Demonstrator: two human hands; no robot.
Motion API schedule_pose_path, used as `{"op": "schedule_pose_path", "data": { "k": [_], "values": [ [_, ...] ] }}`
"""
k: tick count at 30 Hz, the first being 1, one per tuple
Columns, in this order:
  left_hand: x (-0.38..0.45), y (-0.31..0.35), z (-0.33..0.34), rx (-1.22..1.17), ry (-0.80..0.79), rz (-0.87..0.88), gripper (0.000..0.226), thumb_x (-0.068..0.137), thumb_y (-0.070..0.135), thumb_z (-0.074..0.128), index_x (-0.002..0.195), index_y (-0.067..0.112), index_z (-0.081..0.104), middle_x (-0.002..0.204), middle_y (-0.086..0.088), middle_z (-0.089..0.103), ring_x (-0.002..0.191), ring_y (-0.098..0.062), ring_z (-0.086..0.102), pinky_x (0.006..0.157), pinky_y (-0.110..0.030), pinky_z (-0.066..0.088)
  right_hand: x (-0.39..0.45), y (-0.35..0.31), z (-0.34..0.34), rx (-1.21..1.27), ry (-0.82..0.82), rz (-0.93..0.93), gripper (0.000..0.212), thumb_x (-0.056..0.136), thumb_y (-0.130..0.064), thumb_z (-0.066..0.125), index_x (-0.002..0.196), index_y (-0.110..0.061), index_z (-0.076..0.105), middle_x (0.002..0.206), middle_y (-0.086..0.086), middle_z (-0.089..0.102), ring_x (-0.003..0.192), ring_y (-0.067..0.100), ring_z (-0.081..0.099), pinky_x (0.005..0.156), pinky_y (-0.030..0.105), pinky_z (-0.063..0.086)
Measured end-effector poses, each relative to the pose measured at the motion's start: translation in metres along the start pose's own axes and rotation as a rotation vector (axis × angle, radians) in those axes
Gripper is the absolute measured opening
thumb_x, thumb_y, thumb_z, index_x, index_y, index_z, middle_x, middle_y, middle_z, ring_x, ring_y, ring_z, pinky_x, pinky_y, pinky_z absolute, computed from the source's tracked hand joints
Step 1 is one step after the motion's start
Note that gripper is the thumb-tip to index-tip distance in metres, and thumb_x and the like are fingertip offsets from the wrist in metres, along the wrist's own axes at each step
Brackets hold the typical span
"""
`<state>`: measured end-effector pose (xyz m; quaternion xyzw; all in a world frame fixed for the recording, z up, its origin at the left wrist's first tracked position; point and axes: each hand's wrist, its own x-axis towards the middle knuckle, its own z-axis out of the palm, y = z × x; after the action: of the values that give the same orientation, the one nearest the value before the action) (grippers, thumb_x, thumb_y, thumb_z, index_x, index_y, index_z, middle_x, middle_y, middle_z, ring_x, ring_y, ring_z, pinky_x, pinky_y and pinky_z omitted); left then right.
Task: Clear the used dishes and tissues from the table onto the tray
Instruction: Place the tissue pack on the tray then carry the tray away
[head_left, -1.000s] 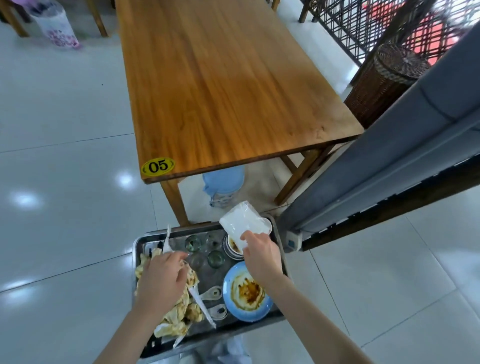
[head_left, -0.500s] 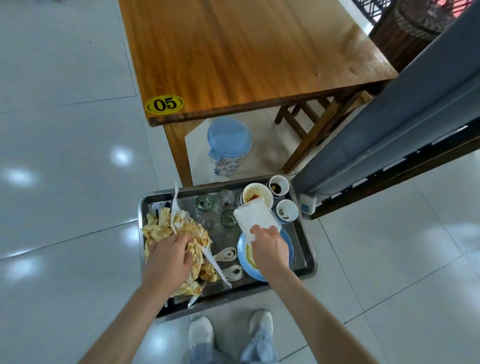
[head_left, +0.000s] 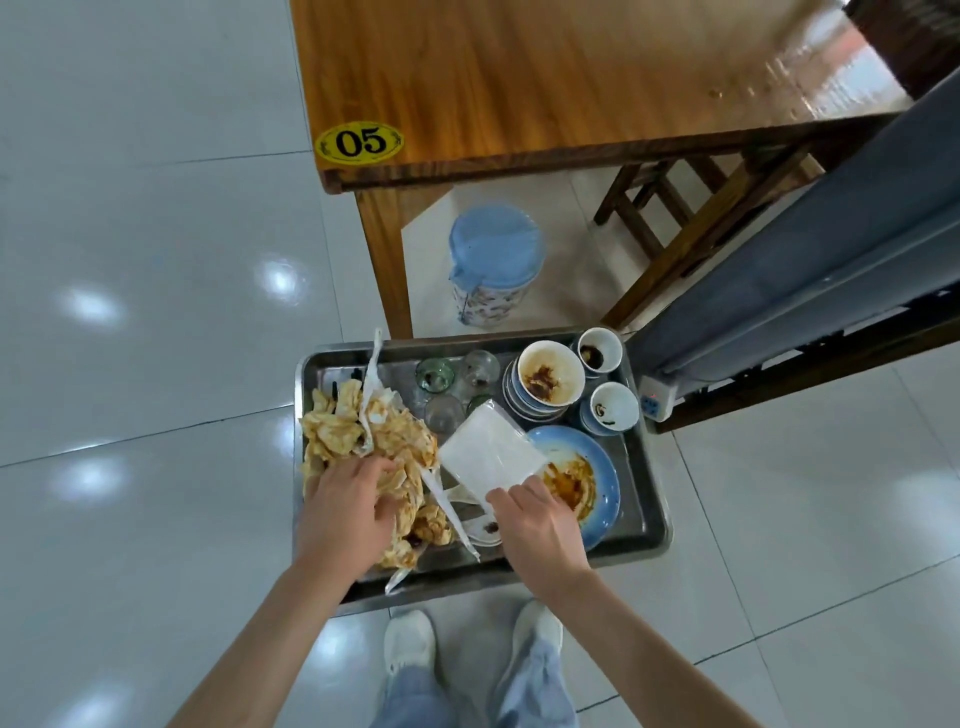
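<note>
A steel tray sits low in front of me. On its left lies a heap of stained yellow tissues; my left hand rests on the heap with its fingers curled into it. My right hand holds a white tissue pack by its near end, above the tray's middle. A blue plate smeared with sauce lies at the right. Behind it stand stacked bowls, two small cups and several glasses. White spoons lie partly under my right hand.
The wooden table marked 05 stands just beyond the tray. Under it are a blue-lidded bin and a wooden stool. A grey partition runs along the right. My two feet stand on the white tiled floor.
The view has tilted down and closer to the tray. My right hand has brought the tissue pack lower and left, over the tray's middle. My left hand stays on the tissue heap.
</note>
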<state>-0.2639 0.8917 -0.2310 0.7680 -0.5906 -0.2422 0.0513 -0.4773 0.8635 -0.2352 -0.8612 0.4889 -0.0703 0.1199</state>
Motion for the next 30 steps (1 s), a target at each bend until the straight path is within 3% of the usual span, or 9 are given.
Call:
{"op": "schedule_pose_path", "data": {
  "k": [9, 13, 17, 21, 26, 28, 30],
  "values": [
    [0.001, 0.001, 0.012, 0.020, 0.002, -0.038, 0.035, 0.085, 0.028, 0.059, 0.120, 0.024, 0.057, 0.109, 0.005, 0.063, 0.104, -0.018, 0.057, 0.102, -0.039, 0.035, -0.007, 0.030, 0.000, -0.094, 0.009, 0.163, 0.031, 0.043, 0.007, 0.084, 0.061, -0.010, 0.064, 0.048, 0.000, 0.054, 0.050, 0.020, 0.054, 0.035, 0.024, 0.043],
    [0.002, 0.005, 0.012, 0.023, 0.024, -0.027, 0.033, 0.083, 0.025, 0.063, 0.116, 0.022, 0.060, 0.106, 0.004, 0.064, 0.103, -0.019, 0.058, 0.098, -0.039, 0.036, -0.007, 0.025, 0.007, -0.051, -0.026, 0.067, 0.030, 0.043, 0.006, 0.081, 0.061, -0.011, 0.063, 0.049, -0.001, 0.053, 0.049, 0.017, 0.051, 0.035, 0.022, 0.041],
    [0.003, 0.003, 0.010, 0.029, 0.015, -0.034, 0.035, 0.084, 0.026, 0.061, 0.119, 0.024, 0.058, 0.110, 0.005, 0.063, 0.105, -0.017, 0.057, 0.102, -0.038, 0.033, -0.007, 0.005, 0.020, -0.051, -0.181, -0.097, 0.035, 0.036, 0.001, 0.080, 0.058, -0.016, 0.058, 0.049, -0.003, 0.050, 0.050, 0.015, 0.049, 0.034, 0.021, 0.038],
    [0.004, -0.003, 0.008, 0.048, -0.005, -0.056, 0.036, 0.087, 0.028, 0.058, 0.123, 0.024, 0.055, 0.117, 0.005, 0.061, 0.110, -0.017, 0.055, 0.106, -0.040, 0.031, 0.004, -0.009, 0.026, -0.060, -0.264, -0.097, 0.040, 0.026, -0.002, 0.080, 0.050, -0.018, 0.052, 0.042, -0.006, 0.045, 0.043, 0.011, 0.043, 0.032, 0.017, 0.028],
    [0.002, -0.007, 0.008, 0.044, 0.012, -0.051, 0.034, 0.086, 0.026, 0.059, 0.120, 0.022, 0.057, 0.115, 0.005, 0.062, 0.105, -0.016, 0.057, 0.105, -0.039, 0.030, 0.012, -0.020, 0.037, -0.097, -0.363, -0.126, 0.042, 0.025, -0.021, 0.089, 0.050, -0.023, 0.055, 0.043, -0.009, 0.047, 0.042, 0.007, 0.046, 0.032, 0.015, 0.027],
    [0.002, -0.007, 0.008, 0.045, 0.017, -0.052, 0.033, 0.086, 0.025, 0.059, 0.119, 0.021, 0.058, 0.114, 0.005, 0.062, 0.103, -0.016, 0.057, 0.104, -0.039, 0.030, 0.013, -0.020, 0.037, -0.086, -0.377, -0.100, 0.037, 0.038, -0.030, 0.090, 0.060, -0.022, 0.061, 0.052, -0.009, 0.054, 0.049, 0.007, 0.052, 0.036, 0.016, 0.031],
    [0.003, -0.006, 0.008, 0.048, 0.015, -0.057, 0.033, 0.086, 0.025, 0.059, 0.120, 0.021, 0.058, 0.115, 0.004, 0.062, 0.103, -0.016, 0.057, 0.104, -0.040, 0.029, 0.014, -0.017, 0.039, -0.027, -0.398, -0.088, 0.031, 0.071, -0.032, 0.076, 0.095, -0.016, 0.063, 0.083, 0.000, 0.062, 0.078, 0.015, 0.060, 0.053, 0.021, 0.037]
  ]
}}
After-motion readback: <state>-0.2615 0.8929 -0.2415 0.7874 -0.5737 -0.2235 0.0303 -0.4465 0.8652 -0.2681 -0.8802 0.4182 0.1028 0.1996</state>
